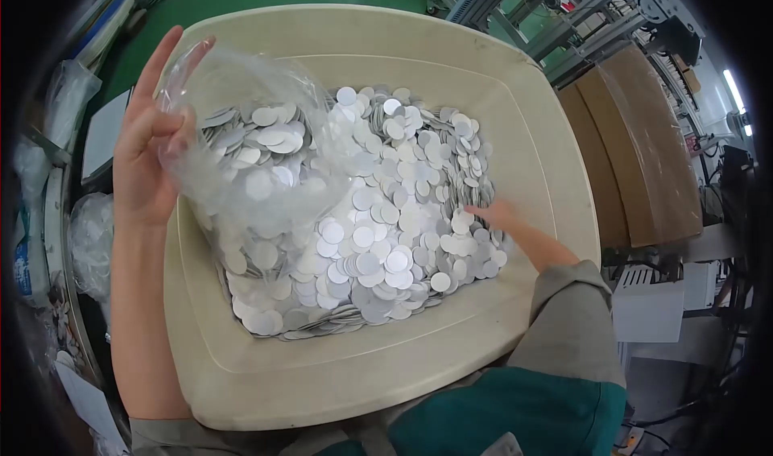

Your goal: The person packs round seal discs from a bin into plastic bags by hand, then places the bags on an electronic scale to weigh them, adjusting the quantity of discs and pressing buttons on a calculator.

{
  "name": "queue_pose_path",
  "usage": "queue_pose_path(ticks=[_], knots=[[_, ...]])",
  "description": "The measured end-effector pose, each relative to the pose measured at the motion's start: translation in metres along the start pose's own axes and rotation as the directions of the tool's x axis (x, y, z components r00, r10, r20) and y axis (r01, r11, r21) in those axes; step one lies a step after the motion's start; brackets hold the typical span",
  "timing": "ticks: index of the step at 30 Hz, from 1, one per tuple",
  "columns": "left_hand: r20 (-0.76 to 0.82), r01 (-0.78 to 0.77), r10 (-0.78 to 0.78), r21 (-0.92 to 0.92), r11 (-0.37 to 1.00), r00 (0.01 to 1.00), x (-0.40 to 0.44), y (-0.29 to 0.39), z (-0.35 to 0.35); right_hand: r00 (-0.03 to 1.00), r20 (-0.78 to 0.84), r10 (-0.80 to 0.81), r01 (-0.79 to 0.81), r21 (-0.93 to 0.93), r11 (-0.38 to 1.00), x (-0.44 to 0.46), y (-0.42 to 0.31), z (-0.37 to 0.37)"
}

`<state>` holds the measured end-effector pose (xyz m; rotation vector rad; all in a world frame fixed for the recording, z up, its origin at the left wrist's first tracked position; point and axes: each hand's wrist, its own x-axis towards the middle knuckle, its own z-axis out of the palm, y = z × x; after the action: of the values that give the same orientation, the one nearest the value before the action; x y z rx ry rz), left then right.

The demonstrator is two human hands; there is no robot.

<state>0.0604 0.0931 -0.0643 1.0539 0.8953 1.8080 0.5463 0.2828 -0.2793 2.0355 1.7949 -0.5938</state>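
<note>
A large beige bin [386, 392] holds a heap of round silvery discs [378, 247]. At its left side my left hand [157, 138] is raised, fingers closed on the edge of a clear plastic bag [250, 190], with two fingers pointing up. The bag hangs over the heap, its mouth open, and discs show inside it. On the right side of the heap my right hand [495, 214] touches the discs. It is blurred, and its fingers are partly hidden among them.
Cardboard [636, 150] stands right of the bin, near metal frames [555, 37]. A white box [648, 307] is at the lower right. Along the left are plastic bags [93, 231] and a shelf edge. The floor behind is green.
</note>
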Motion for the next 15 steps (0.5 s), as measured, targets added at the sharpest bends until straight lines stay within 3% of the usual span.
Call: queue_pose_path(ticks=[2,4,6,9,10,13,15], knots=[[0.017,0.024,-0.025,0.049,0.999,1.000,0.000,-0.001,0.003,0.981,-0.090,0.173,-0.174,-0.005,0.985,0.012,-0.004,0.030],[0.012,0.030,-0.030,0.032,0.999,0.999,-0.001,-0.003,0.006,0.990,-0.009,0.143,-0.143,-0.099,0.985,0.017,-0.018,0.040],[0.012,0.033,-0.034,0.040,0.999,0.999,-0.001,-0.002,0.005,0.953,-0.261,0.154,-0.206,-0.187,0.960,0.030,-0.022,0.064],[0.018,0.048,-0.049,0.057,0.997,0.999,-0.001,0.000,0.004,0.978,-0.180,0.101,-0.130,-0.154,0.980,0.003,-0.027,0.041],[0.019,0.050,-0.051,0.051,0.997,0.999,-0.001,0.001,0.005,0.953,-0.279,0.117,-0.165,-0.157,0.974,0.003,-0.022,0.046],[0.013,0.037,-0.038,0.041,0.998,0.999,-0.001,0.000,0.005,0.933,-0.354,-0.061,-0.020,-0.222,0.975,0.013,-0.004,0.060],[-0.006,0.039,-0.039,0.024,0.999,0.999,-0.001,0.000,0.006,0.953,-0.303,0.016,-0.042,-0.076,0.996,0.010,-0.006,0.053]])
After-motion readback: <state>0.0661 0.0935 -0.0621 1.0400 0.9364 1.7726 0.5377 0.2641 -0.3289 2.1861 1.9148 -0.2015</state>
